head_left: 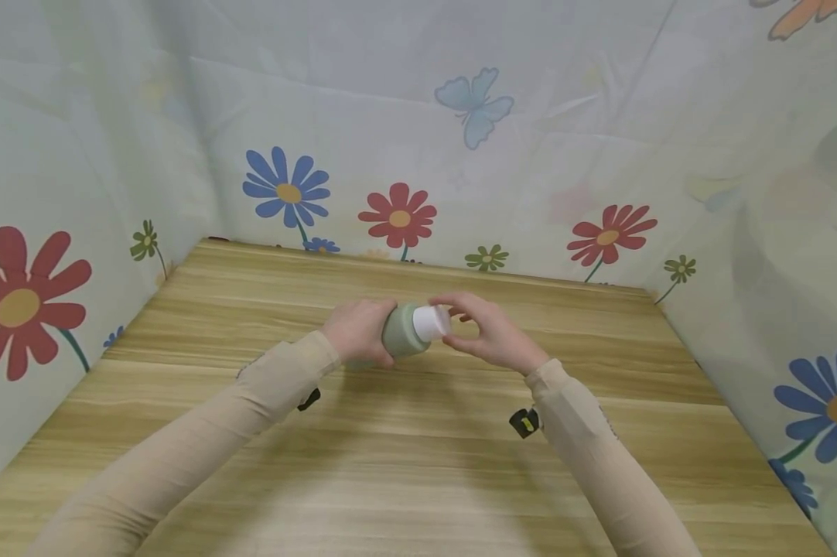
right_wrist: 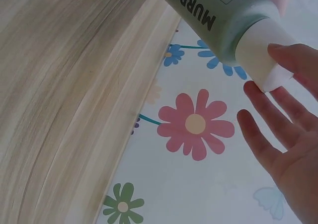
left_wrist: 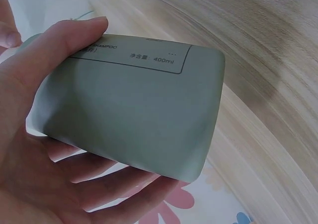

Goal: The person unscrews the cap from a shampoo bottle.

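Note:
A green shampoo bottle (head_left: 402, 333) with a white cap (head_left: 430, 322) is held tilted on its side above the wooden table. My left hand (head_left: 359, 331) grips the bottle's body, its thumb along the printed label and the fingers underneath, as the left wrist view shows. "400ml" can be read on the bottle (left_wrist: 134, 100) there. At the other end, my right hand (head_left: 491, 331) pinches the white cap (right_wrist: 263, 50) between thumb and fingertips. In the right wrist view the remaining fingers (right_wrist: 258, 139) spread beside the cap, and large dark letters run along the bottle's side.
The wood-grain table (head_left: 404, 464) spreads beneath both forearms. A pale curtain (head_left: 363, 93) printed with flowers and butterflies encloses its back and sides. Small dark devices hang at both wrists, one being the right wrist device (head_left: 524, 422).

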A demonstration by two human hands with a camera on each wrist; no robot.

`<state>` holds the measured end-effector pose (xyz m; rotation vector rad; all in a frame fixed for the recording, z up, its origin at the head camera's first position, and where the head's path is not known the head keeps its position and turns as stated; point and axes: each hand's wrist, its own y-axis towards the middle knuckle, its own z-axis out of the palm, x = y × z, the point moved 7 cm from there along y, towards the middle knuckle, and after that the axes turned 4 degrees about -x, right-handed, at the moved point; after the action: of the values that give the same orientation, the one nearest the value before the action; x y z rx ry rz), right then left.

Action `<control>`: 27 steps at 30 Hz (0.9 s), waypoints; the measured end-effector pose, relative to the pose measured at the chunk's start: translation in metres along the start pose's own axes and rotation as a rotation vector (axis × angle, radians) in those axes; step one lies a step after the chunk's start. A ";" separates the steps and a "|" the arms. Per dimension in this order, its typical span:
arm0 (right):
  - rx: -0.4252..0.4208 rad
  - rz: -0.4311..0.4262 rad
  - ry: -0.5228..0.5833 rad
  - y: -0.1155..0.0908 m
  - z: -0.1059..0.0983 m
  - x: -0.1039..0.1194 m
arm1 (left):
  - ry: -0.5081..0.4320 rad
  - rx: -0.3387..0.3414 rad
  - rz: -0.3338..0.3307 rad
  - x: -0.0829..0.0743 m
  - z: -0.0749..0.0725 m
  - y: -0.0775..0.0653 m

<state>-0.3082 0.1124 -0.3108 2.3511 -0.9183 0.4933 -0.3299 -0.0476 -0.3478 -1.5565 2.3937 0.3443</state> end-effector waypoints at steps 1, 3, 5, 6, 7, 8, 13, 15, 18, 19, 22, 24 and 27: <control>-0.004 -0.014 -0.002 0.000 0.000 0.001 | 0.000 0.000 0.001 0.000 0.000 0.000; -0.011 -0.033 -0.004 -0.001 -0.001 0.002 | -0.002 -0.002 0.003 0.000 0.000 0.001; -0.012 -0.041 0.001 -0.001 -0.002 0.002 | -0.001 -0.005 0.005 -0.001 -0.001 0.001; -0.009 -0.038 0.006 0.000 -0.002 0.002 | -0.001 -0.006 0.005 -0.001 -0.001 0.001; -0.004 -0.032 0.011 0.000 -0.001 0.002 | -0.001 -0.007 0.005 -0.001 -0.001 0.001; 0.001 -0.024 0.014 0.000 -0.001 0.001 | 0.000 -0.007 0.005 -0.001 -0.001 0.001; 0.023 0.075 0.039 0.001 0.000 -0.004 | 0.005 -0.005 0.000 -0.001 -0.001 0.001; 0.014 0.131 0.052 0.001 0.000 -0.007 | 0.004 -0.003 -0.003 -0.002 -0.001 0.001; -0.008 0.176 0.072 0.000 -0.001 -0.011 | 0.005 0.000 -0.005 -0.002 -0.002 0.001; -0.012 0.181 0.077 0.000 -0.001 -0.011 | 0.005 0.001 -0.006 -0.003 -0.002 0.001; -0.016 0.171 0.083 0.000 -0.001 -0.011 | 0.005 0.000 -0.005 -0.003 -0.003 0.000; -0.016 0.160 0.078 0.000 -0.001 -0.009 | 0.001 0.000 -0.005 -0.003 -0.003 0.000; -0.017 0.136 0.068 0.000 -0.001 -0.007 | 0.000 -0.003 -0.003 -0.003 -0.003 0.000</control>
<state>-0.3129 0.1162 -0.3135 2.2526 -1.0511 0.6134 -0.3287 -0.0461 -0.3440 -1.5604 2.3915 0.3472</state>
